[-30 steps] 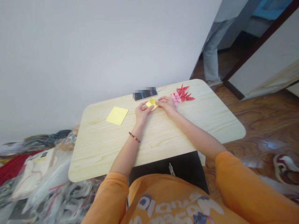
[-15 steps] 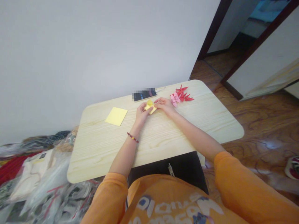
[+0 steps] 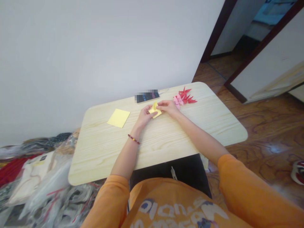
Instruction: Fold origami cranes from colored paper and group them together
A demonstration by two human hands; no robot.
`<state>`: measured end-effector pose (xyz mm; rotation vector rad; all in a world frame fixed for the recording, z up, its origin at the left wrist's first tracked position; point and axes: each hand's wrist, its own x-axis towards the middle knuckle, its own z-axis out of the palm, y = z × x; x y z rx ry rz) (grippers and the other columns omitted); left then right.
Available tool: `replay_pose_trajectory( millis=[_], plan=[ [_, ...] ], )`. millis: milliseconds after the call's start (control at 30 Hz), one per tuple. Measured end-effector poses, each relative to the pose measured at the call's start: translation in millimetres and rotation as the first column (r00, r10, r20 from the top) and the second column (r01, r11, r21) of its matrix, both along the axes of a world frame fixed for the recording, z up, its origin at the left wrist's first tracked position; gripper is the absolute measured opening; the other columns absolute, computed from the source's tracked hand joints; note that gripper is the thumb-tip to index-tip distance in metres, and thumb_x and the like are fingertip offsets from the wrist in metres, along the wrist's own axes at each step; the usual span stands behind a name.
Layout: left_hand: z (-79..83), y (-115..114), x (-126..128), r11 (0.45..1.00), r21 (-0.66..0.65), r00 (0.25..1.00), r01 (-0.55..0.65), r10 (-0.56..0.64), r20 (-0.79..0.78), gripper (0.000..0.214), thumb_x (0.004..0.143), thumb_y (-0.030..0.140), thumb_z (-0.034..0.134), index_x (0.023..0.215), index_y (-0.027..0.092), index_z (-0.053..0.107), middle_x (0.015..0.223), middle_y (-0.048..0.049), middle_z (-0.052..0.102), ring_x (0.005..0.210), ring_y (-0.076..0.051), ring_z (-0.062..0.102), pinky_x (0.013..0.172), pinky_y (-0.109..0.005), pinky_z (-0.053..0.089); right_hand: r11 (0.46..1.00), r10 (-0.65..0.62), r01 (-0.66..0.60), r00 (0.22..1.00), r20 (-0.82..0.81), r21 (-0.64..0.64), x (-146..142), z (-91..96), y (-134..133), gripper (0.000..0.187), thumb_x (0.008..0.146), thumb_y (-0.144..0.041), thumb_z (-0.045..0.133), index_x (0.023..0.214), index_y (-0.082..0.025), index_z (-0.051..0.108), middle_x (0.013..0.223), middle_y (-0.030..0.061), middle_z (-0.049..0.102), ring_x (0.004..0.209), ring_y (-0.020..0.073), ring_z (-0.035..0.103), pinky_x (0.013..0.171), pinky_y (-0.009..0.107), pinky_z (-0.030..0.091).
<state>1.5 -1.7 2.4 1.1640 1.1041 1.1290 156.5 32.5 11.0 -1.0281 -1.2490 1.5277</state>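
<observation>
Head view, folded yellow origami paper (image 3: 155,110), pointed corner up

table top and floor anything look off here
The floor stands out: plastic bags of cloth lie heaped untidily against the wall, left of the wooden table top, and a lone red-and-white shoe sits at the right. On the table, the phone shows a blocky blurred patch.

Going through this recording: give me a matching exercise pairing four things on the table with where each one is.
Things:
1. Phone
2. Folded yellow paper
3. Square yellow sheet
4. Origami cranes

Places:
A. Held between the left hand and right hand
B. Red and pink cluster beside the right hand
C. Lying flat, left of both hands
D. Near the far edge of the wooden table

Pairs: 1-D, 2-A, 3-C, 4-B
</observation>
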Motion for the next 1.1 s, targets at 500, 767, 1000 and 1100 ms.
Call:
replay_pose_trajectory(
  millis=[500, 767, 1000, 1100],
  plan=[
    [-3.4, 2.1, 2.7, 0.993, 0.091, 0.997, -0.07, 0.072, -0.019, 0.049, 0.056, 0.036, 0.083, 0.099, 0.016, 0.068, 0.099, -0.0071, 0.07, 0.094, -0.02, 0.064, 0.082, -0.031, 0.05, 0.997, 0.031, -0.037, 0.996, -0.08, -0.074, -0.6, -7.4, 1.1, 0.035, 0.047, -0.032, 0.083, 0.071, -0.013, 0.065, 0.054, -0.0034, 0.059, 0.046, 0.0054, 0.046, 0.048, 0.021, 0.036],
    [-2.8, 0.5, 1.5, 0.998, -0.049, 0.998, -0.03, 0.033, 0.056, 0.071, 0.045, 0.029, 0.088, 0.109, 0.013, 0.062, 0.074, -0.0047, 0.072, 0.068, -0.019, 0.067, 0.071, -0.032, 0.051, 0.985, 0.16, -0.164, 0.984, -0.074, -0.052, 4.5, -6.3, 2.6, 0.036, 0.056, -0.04, 0.081, 0.076, -0.012, 0.069, 0.051, -0.0038, 0.053, 0.046, 0.0049, 0.042, 0.045, 0.02, 0.028],
    [-2.7, 0.2, 1.9, 0.996, -0.086, 0.999, 0.019, -0.016, 0.034, 0.069, 0.044, 0.025, 0.087, 0.107, 0.014, 0.061, 0.073, -0.0044, 0.072, 0.066, -0.02, 0.067, 0.069, -0.033, 0.052, 0.979, 0.203, -0.203, 0.978, 0.036, -0.012, 5.5, -5.5, 2.4, 0.036, 0.06, -0.044, 0.078, 0.078, -0.014, 0.071, 0.05, -0.0049, 0.049, 0.045, 0.0042, 0.034, 0.043, 0.021, 0.021],
    [-0.8, -0.6, 2.6, 0.995, -0.089, 0.999, 0.043, -0.04, 0.033, 0.068, 0.044, 0.023, 0.087, 0.107, 0.015, 0.061, 0.074, -0.004, 0.073, 0.066, -0.019, 0.067, 0.068, -0.032, 0.052, 0.982, 0.188, -0.189, 0.981, 0.044, 0.016, 6.1, -7.2, 3.8, 0.035, 0.06, -0.044, 0.077, 0.077, -0.014, 0.071, 0.053, -0.0039, 0.051, 0.046, 0.0044, 0.035, 0.043, 0.021, 0.021]
  ],
)
